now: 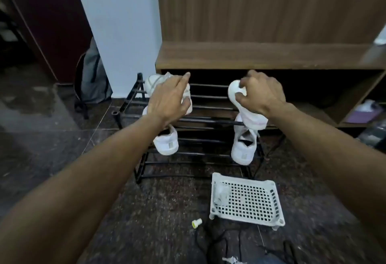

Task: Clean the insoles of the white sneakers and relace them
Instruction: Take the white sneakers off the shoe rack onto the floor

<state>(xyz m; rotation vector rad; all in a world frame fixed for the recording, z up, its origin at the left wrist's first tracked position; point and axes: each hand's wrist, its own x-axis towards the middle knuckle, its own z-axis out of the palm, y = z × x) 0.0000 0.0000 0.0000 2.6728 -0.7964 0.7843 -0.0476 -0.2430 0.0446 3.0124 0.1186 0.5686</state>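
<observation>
Two white sneakers point(244, 149) on black metal-rod shoe rack point(208, 115). My right hand point(261, 94) grips one white foam insole point(247, 111); my left hand point(169, 98), fingers extended, rests over second white insole point(152, 82) on top tier. One white perforated plastic basket point(246, 199) on dark floor.

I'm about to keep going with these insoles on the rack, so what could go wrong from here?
1. The insole in the right hand droops over the rack; released there, it might slip between the bars.
2. The left hand covers another insole near the rack's edge; a nudge may tip it off.
3. The small cap lies loose on the floor, easy to kick.
</observation>
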